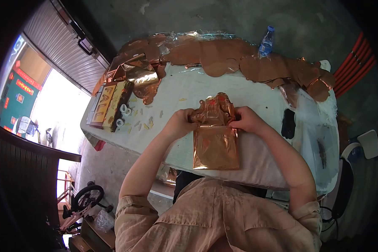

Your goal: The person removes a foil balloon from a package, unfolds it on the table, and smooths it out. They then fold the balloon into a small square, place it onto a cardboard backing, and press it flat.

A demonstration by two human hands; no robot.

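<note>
A shiny copper-coloured foil balloon (216, 147), folded into a flat rectangle at its near end, lies at the front of the table before me. Its far end is crumpled. My left hand (182, 122) grips its left edge, the fingers partly hidden by the foil. On the opposite edge, my right hand (245, 119) pinches the foil between thumb and fingers. Beyond both hands, a long row of flat copper foil pieces (218, 54) runs along the table's back.
The table (185, 86) has a pale cloth cover. At left are a box with large letters (107, 103), white tape rolls (124, 110) and several small scraps. A water bottle (266, 42) stands at the back; a black object (288, 124) lies at right.
</note>
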